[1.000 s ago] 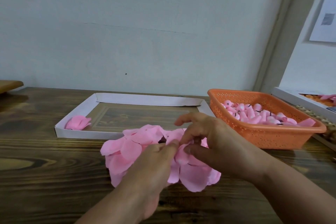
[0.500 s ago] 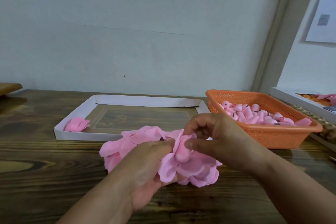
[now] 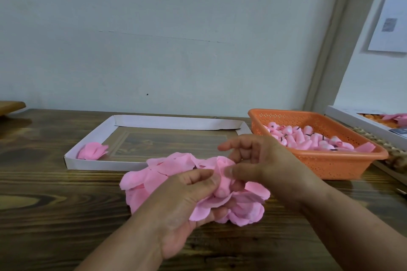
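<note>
Fingers [image 3: 199, 177] of the left hand [image 3: 182, 202] are curled round a pink bud [image 3: 222, 182], with a petal [image 3: 204, 207] cupped under it. Both are held just above the petal pile [image 3: 152, 174] on the wooden table [image 3: 55, 204]. The bud's top is pinched by the right hand [image 3: 266, 165], whose index finger is stretched out. A white tray [image 3: 176, 122] with one pink flower [image 3: 92, 150] is seen behind. An orange basket [image 3: 319, 167] of loose buds [image 3: 304, 143] is placed at the right.
</note>
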Tool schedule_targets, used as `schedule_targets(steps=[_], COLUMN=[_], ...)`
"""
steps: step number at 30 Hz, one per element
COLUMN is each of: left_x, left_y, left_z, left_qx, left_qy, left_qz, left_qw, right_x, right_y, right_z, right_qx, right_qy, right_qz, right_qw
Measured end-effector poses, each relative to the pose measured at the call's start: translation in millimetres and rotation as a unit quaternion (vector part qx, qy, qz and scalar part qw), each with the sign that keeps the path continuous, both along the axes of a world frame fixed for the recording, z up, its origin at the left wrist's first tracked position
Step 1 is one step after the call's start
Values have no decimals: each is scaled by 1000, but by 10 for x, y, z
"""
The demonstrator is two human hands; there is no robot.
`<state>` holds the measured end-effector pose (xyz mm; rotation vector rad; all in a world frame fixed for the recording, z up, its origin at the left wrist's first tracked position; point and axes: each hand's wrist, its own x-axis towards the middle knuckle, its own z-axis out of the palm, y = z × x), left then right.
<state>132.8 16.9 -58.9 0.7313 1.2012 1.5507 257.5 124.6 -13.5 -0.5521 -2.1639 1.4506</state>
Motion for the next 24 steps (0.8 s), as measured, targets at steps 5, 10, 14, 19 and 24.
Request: schedule_targets(steps=[5,10,14,19,24], left_x=[-7,-5,-5,-1,16], left_y=[-34,-53,-72,-95,-101], left_z=[42,54,53,72,104], left_qx=[10,16,16,22,16], left_qy=[-1,3,20,11,4], left_qz=[-12,-32,-49,-49,-53], left_qw=[1000,999,998,999,998], right_x=[92,94,97,98,105], right_y=[148,137,122,115,90], right_z=[-26,-108,-127,-143,-87], right_qx=[-68,-38,-26,-19,-4], right_qy=[-18,-25,-8,7,32], right_qz=[61,75,82,86,105], right_qw=[996,996,996,996,994])
